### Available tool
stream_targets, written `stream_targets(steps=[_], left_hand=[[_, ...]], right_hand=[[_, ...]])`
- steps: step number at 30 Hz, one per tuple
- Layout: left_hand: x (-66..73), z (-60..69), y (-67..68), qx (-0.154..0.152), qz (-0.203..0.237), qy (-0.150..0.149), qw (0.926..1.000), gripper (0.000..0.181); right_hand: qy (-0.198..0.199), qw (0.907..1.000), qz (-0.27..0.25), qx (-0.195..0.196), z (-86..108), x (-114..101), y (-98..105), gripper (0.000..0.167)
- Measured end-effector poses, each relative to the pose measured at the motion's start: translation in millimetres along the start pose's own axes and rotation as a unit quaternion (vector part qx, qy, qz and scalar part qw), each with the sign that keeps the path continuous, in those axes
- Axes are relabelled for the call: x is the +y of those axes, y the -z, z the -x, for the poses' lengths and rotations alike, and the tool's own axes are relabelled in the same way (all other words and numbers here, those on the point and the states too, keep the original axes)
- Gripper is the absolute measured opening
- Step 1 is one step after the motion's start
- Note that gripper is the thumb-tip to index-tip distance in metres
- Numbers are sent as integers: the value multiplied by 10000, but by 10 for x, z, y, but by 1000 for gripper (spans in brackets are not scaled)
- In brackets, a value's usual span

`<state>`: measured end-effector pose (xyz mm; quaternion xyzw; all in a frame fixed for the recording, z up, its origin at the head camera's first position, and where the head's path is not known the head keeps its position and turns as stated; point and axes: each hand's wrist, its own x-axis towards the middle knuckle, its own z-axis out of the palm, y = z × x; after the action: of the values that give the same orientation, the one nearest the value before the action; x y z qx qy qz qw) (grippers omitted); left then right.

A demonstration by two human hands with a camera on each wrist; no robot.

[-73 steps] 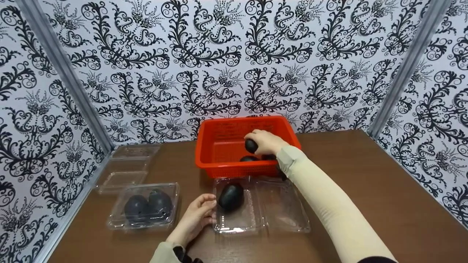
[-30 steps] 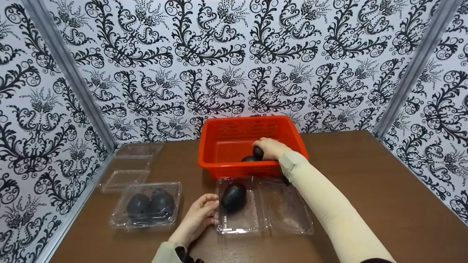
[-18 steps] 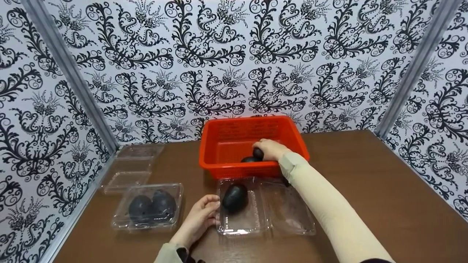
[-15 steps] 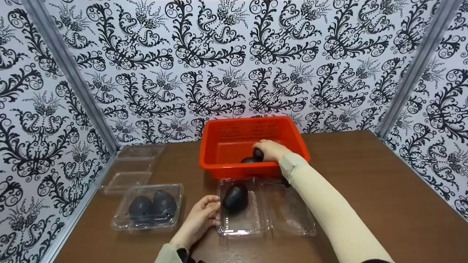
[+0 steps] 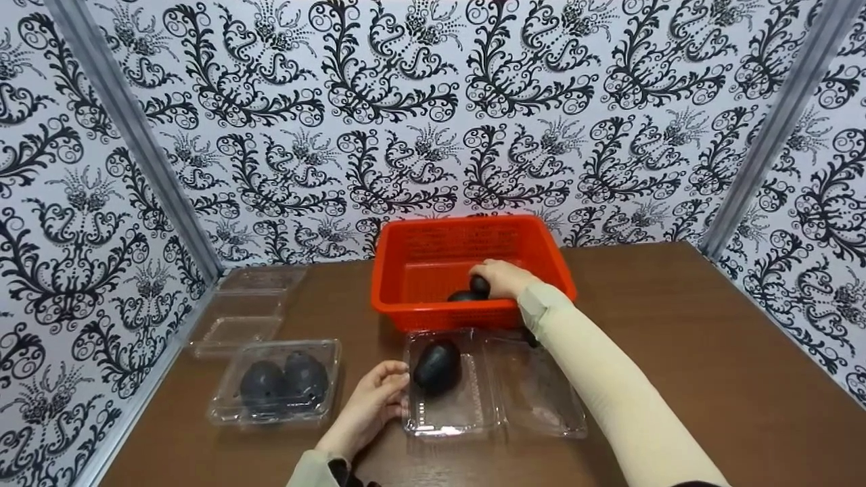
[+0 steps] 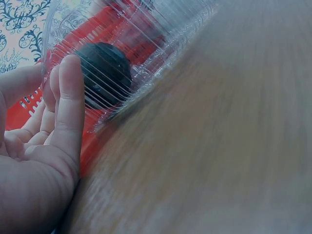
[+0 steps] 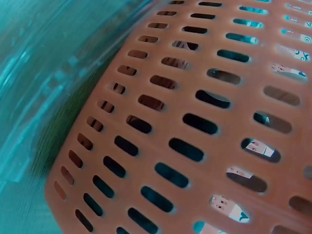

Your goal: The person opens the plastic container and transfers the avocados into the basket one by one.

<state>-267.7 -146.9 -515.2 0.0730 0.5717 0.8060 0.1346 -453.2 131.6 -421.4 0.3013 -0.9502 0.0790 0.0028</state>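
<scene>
In the head view my left hand (image 5: pixel 369 406) touches the left side of an open clear plastic clamshell (image 5: pixel 467 412), its fingers mostly straight. One dark avocado (image 5: pixel 437 366) lies in the left half of that clamshell; the lid half lies flat to the right. The left wrist view shows the left hand's fingers (image 6: pixel 70 92) against the ribbed plastic wall, with the avocado (image 6: pixel 105 75) behind it. Inside the red basket (image 5: pixel 413 312) my right hand (image 5: pixel 504 278) grips another avocado (image 5: pixel 480 285), partly covered by the fingers. A further avocado (image 5: pixel 464 295) lies beside it. The right wrist view shows only the perforated basket wall (image 7: pixel 161 141) and some clear plastic.
A closed clamshell (image 5: pixel 230 412) with two avocados (image 5: pixel 306 379) stands to the left. Behind it, more clear clamshells (image 5: pixel 240 329) lie open near the left wall. Patterned panels (image 5: pixel 433 135) enclose the brown table (image 5: pixel 676 325) at the back and sides.
My right hand has lowered deeper into the basket since the earliest frame, still gripping an avocado, and has barely moved in the last second. The left hand stays at the clamshell.
</scene>
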Motion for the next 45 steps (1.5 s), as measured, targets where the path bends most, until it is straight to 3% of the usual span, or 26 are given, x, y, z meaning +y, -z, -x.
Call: stream_targets(steps=[8, 17, 24, 28, 35, 39, 45], left_hand=[[-3, -3, 0, -7, 7, -12, 10000, 20], [18, -27, 24, -84, 15, -8, 10000, 16], [45, -67, 19, -116, -19, -55, 9999, 17], [17, -39, 23, -131, -18, -30, 9999, 18], [-2, 17, 37, -134, -27, 0, 9999, 16], [28, -29, 21, -168, -41, -17, 9998, 16], [2, 4, 36, -99, -71, -24, 9999, 17]], right_hand=[[24, 9999, 62, -118, 14, -15, 37, 47], [-19, 9996, -116, -265, 47, 42, 137, 60], [-174, 9988, -413, -180, 82, 132, 259, 64], [-14, 9982, -595, 48, 139, 102, 314, 61], [614, 9923, -735, 792, 408, -235, 510, 51], [905, 9876, -626, 1122, 626, -479, 605, 48], [1676, 9783, -425, 1145, 844, -917, 433, 44]])
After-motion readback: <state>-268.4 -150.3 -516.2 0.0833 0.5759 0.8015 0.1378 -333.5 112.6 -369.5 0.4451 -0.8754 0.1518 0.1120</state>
